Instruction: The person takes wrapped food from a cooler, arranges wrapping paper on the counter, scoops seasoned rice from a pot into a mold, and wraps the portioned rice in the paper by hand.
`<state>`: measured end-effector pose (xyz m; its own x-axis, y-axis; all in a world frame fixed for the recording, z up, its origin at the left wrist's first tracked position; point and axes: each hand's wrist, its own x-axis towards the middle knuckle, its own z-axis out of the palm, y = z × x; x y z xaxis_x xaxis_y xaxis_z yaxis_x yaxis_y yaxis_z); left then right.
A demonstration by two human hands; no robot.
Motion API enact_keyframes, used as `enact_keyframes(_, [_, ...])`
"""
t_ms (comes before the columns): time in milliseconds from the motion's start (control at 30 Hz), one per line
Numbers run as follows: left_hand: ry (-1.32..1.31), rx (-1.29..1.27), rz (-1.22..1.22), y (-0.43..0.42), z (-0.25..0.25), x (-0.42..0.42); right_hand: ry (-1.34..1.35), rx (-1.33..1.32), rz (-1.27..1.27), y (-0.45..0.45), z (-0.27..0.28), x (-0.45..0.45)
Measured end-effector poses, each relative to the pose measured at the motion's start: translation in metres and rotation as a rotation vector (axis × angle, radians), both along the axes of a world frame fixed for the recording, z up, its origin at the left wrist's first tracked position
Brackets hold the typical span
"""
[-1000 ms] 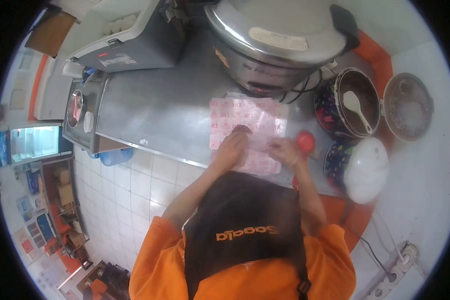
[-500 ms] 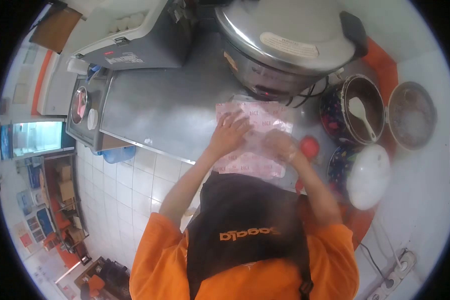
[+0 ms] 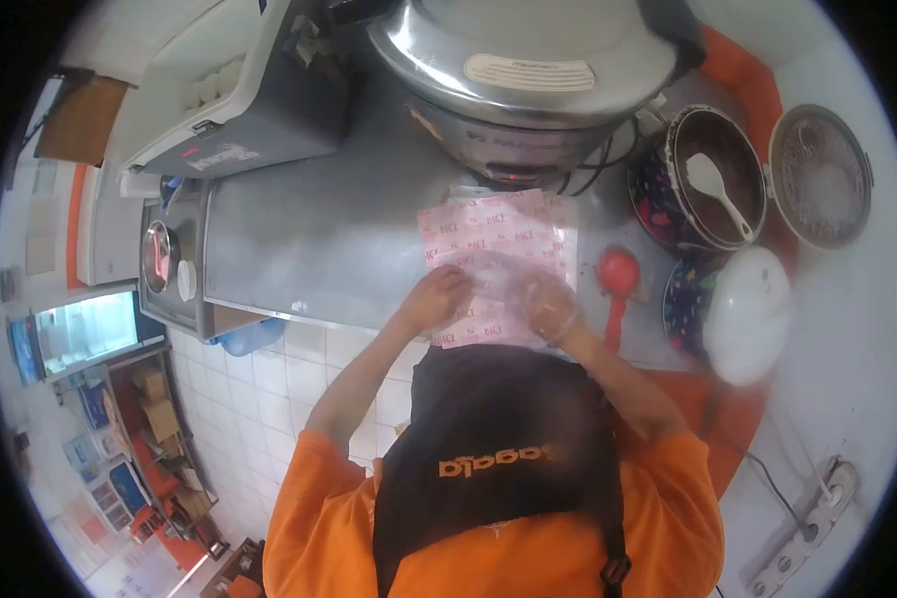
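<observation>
The metal counter (image 3: pixel 299 234) ran across the scene in front of the person, who wore an orange shirt and a black apron (image 3: pixel 503 458). The large steel cooker (image 3: pixel 528 120), lid on, stood on it beyond the hands, a small red light glowing on its front. To its left sat the gray cool box (image 3: pixel 269 125), open at the top, with pale rounded items inside.

On the right were 2 dark patterned pots: the open pot (image 3: pixel 658 189), its inside brown, and nearer the person the covered pot (image 3: pixel 683 304), under a tilted white lid (image 3: pixel 752 317). A round, spotted lid (image 3: pixel 820 177) was beside the open pot, near the wall.

The pink-printed paper (image 3: pixel 493 221) lay on the counter between the cooker and the person, slightly turned, over paler sheets that showed at its right edge. Both hands were over its nearer half. The left hand (image 3: pixel 443 299) was at its left side, fingers close together and bent; the right hand (image 3: pixel 550 307) was to the right, fingers curled down, with translucent film (image 3: pixel 496 275) around it and reaching toward the left hand. Whether either hand pinched the film, I could not tell.

The white paddle (image 3: pixel 718 189) rested across the open pot. The red ladle (image 3: pixel 617 274) lay just right of the paper, handle toward the person.
</observation>
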<state>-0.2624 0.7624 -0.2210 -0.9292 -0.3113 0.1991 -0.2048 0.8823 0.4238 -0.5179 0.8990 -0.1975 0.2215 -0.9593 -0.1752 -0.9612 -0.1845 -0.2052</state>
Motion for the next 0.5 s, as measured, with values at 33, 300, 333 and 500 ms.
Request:
enact_keyframes(33, [-0.068,0.066,0.080,-0.001,-0.014,0.002,-0.013,-0.087,-0.005,0.005,-0.018,-0.001])
enact_keyframes(300, [-0.177,0.000,0.437,-0.005,-0.010,-0.033,-0.309,-0.235,-0.376,-0.006,-0.111,0.007])
enact_keyframes(333, [-0.168,0.079,0.499,0.001,-0.010,-0.034,-0.329,-0.170,-0.425,-0.009,-0.087,0.010])
enact_keyframes(500, [0.166,0.333,0.712,0.035,-0.025,-0.040,-0.445,-0.110,-0.482,-0.011,-0.077,0.020])
